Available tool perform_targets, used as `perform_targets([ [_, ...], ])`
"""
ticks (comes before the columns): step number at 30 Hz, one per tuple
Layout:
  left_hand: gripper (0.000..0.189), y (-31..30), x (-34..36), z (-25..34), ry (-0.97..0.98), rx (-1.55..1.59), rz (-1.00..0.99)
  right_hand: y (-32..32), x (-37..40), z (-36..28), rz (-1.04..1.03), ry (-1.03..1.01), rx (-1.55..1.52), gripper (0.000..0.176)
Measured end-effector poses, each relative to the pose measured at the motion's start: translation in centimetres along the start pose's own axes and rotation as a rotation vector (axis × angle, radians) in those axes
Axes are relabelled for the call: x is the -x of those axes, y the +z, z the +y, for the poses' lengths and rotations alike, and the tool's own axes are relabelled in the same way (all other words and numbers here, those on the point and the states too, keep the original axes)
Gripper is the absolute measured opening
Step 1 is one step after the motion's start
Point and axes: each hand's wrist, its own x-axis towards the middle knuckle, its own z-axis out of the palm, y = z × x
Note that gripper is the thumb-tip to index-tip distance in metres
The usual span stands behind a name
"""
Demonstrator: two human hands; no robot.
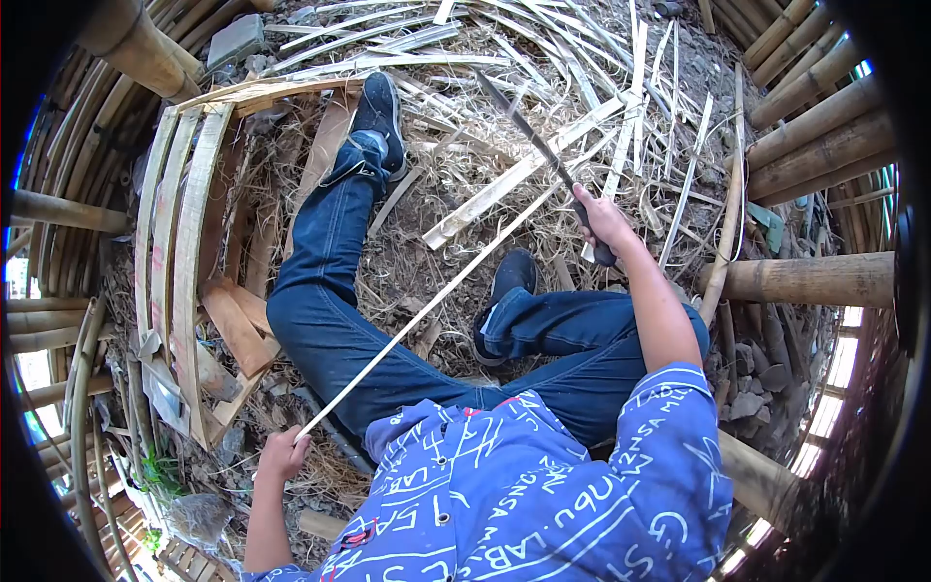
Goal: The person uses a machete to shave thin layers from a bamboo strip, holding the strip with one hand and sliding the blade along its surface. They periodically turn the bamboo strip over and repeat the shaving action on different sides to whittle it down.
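A long, thin bamboo strip (427, 307) slants across my legs from lower left to upper right. Its lower end is in my left hand (281, 454), whose fingers are closed round it. My right hand (603, 221) grips the dark handle of a long-bladed knife (536, 139), whose blade points up and to the left. The strip's far part passes close to the blade; whether they touch is hard to tell. A wider split bamboo piece (514, 181) lies on the ground beyond the strip.
Many bamboo strips (572, 58) and shavings cover the ground ahead. A slatted wooden crate (199, 223) lies to the left. Bamboo poles (815, 279) stand along both sides. A grey block (236, 41) is at the upper left, stones (747, 403) at the right.
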Motion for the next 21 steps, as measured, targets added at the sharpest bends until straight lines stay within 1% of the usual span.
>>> perform_targets([
  [1, 0.027, 0.1, -0.1, 0.0, 0.001, 0.003, 0.001, 0.0, 0.2, -0.2, -0.031, 0.062, -0.110, 0.065],
  [2, 0.027, 0.3, -0.2, 0.1, -0.021, 0.001, -0.013, 0.1, 0.0, -0.1, -0.024, 0.060, -0.116, 0.064],
  [3, 0.028, 0.4, -0.2, 0.1, -0.043, 0.001, -0.028, 0.1, -0.2, 0.1, -0.024, 0.059, -0.112, 0.064],
  [5, 0.029, 0.4, -0.4, 0.6, -0.031, -0.008, -0.026, 0.1, -0.7, 0.4, 0.027, -0.006, 0.009, 0.067],
  [6, 0.029, 0.3, -0.4, 1.0, -0.021, -0.019, -0.027, 0.2, -0.4, 0.2, 0.128, -0.071, 0.207, 0.069],
  [7, 0.029, 0.1, -0.4, 1.6, -0.021, -0.018, -0.027, 0.3, 0.2, 0.2, 0.129, -0.072, 0.208, 0.069],
  [9, 0.028, -0.4, -0.6, 2.7, -0.033, 0.035, -0.020, 0.8, 2.1, -0.3, 0.232, -0.308, 0.747, 0.075],
  [10, 0.028, -0.3, -0.7, 2.7, -0.033, 0.036, -0.022, 1.4, 3.1, -0.8, 0.200, -0.273, 0.816, 0.075],
  [11, 0.027, -0.3, -0.8, 2.6, -0.019, 0.031, -0.019, 2.1, 3.5, -0.8, 0.201, -0.270, 0.817, 0.075],
  [13, 0.026, -0.4, -1.0, 2.6, -0.004, 0.026, -0.018, 3.2, 4.0, -0.7, 0.208, -0.407, 1.020, 0.073],
  [15, 0.026, -0.6, -0.9, 2.7, -0.020, 0.087, -0.006, 3.7, 4.2, -0.6, 0.188, -0.416, 1.056, 0.071],
  [18, 0.027, -0.4, -0.5, 0.9, -0.008, 0.046, -0.005, 2.8, 2.7, 0.1, 0.235, -0.458, 1.065, 0.070],
  [19, 0.027, -0.2, -0.2, 0.5, -0.010, 0.046, -0.008, 1.9, 2.1, -0.1, 0.238, -0.369, 1.101, 0.070],
  [21, 0.027, -0.1, 0.2, -0.1, -0.008, 0.026, -0.002, -0.6, 0.0, 1.0, 0.348, -0.315, 1.115, 0.071],
])
